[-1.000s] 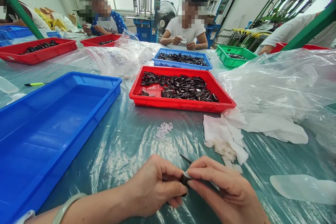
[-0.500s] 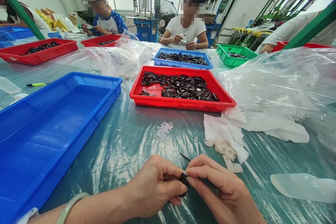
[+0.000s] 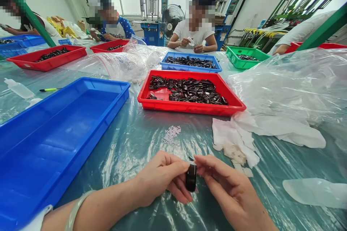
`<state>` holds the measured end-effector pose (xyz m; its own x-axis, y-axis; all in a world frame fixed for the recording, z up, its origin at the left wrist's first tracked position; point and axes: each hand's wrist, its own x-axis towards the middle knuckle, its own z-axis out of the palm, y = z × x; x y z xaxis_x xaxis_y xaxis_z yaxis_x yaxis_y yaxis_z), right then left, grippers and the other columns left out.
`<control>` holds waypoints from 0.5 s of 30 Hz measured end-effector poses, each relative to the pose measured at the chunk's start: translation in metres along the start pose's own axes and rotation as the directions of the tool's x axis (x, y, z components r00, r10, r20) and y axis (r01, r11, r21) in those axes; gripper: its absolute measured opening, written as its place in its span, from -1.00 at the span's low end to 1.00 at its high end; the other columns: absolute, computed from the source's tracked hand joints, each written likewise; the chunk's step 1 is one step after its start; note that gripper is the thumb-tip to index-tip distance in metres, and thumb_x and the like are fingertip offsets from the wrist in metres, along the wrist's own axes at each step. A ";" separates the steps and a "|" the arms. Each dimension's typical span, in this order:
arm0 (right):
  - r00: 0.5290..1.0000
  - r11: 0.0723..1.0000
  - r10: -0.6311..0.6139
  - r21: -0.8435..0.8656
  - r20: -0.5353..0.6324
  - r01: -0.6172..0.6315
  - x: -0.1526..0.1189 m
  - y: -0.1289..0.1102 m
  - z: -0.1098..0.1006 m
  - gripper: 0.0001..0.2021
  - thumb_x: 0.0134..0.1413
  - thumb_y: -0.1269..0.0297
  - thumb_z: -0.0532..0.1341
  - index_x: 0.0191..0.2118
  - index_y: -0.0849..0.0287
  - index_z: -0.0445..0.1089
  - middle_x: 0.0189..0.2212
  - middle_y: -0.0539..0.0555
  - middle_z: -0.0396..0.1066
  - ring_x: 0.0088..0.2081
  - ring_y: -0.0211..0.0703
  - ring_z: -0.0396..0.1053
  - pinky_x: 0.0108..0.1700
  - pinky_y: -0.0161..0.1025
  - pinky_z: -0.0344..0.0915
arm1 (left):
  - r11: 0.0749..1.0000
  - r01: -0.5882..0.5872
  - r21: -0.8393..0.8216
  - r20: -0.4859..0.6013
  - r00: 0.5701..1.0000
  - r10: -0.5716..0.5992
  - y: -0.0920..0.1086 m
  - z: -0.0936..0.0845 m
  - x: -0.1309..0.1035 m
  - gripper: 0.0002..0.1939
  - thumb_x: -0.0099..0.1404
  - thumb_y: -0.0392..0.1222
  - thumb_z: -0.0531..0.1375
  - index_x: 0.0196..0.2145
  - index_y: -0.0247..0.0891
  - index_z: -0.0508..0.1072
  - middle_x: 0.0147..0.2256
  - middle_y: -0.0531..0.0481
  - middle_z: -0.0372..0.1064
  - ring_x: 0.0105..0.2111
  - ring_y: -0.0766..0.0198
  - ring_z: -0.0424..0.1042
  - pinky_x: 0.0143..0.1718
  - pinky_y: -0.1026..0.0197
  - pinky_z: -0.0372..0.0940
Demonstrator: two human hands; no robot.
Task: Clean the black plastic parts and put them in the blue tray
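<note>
A glossy black piece (image 3: 191,177) is pinched between the thumb and fingers of my left hand (image 3: 162,175), its broad face turned up. Close by on its right, my right hand (image 3: 230,187) has its fingers curled around a thin dark tool, whose tip (image 3: 191,158) pokes out past the index finger. Beyond both hands, small whitish bits (image 3: 172,134) lie scattered on the plastic-covered table (image 3: 130,151). A red tray (image 3: 192,109) farther back holds many similar black pieces.
An empty blue tray (image 3: 62,130) fills the left side. White cloths (image 3: 230,133), clear plastic sheeting (image 3: 292,83) and a translucent bottle (image 3: 314,192) lie on the right. Across the table, people sit behind a blue tray (image 3: 191,68) and a green tray (image 3: 244,61).
My left hand has turned the black piece so its broad face shows. My right fingers have drawn slightly away from it. The whole view has shifted slightly.
</note>
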<state>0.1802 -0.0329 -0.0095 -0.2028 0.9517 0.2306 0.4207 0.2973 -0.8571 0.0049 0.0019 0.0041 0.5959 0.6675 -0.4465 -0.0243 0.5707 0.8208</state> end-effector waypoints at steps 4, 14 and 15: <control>0.998 0.999 -0.048 -0.019 -0.028 0.047 0.002 -0.002 0.000 -0.73 0.07 0.50 0.06 -0.14 0.07 0.35 -0.40 -0.05 0.41 -0.36 -0.38 0.40 -0.28 -0.53 0.33 | 0.998 0.025 -0.061 0.012 1.000 -0.024 0.000 0.000 0.001 -0.57 0.12 0.03 0.10 -0.51 -0.48 0.42 -0.52 -0.18 0.37 -0.61 0.32 0.40 -0.61 0.38 0.28; 0.990 0.986 -0.143 -0.085 -0.013 0.142 0.001 0.010 0.002 -0.69 0.09 0.48 0.08 -0.07 -0.02 0.29 -0.31 -0.06 0.43 -0.34 -0.36 0.44 -0.25 -0.52 0.36 | 0.981 -0.060 0.187 -0.041 0.997 0.068 0.002 -0.002 -0.005 -0.75 0.01 -0.12 0.21 -0.44 -0.41 0.44 -0.57 0.02 0.30 -0.61 0.42 0.30 -0.55 0.39 0.23; 0.985 0.980 -0.174 -0.098 -0.009 0.172 0.002 0.013 0.002 -0.68 0.08 0.47 0.10 -0.06 -0.02 0.29 -0.30 -0.06 0.44 -0.34 -0.35 0.45 -0.25 -0.52 0.36 | 0.961 -0.106 0.254 -0.050 0.991 0.123 0.004 -0.001 -0.010 -0.78 0.03 -0.15 0.19 -0.45 -0.40 0.44 -0.59 0.05 0.27 -0.61 0.43 0.27 -0.55 0.39 0.21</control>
<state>0.1834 -0.0274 -0.0213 -0.2646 0.8862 0.3803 0.4640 0.4628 -0.7553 -0.0023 -0.0015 0.0114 0.5476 0.7555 -0.3596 0.1171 0.3564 0.9270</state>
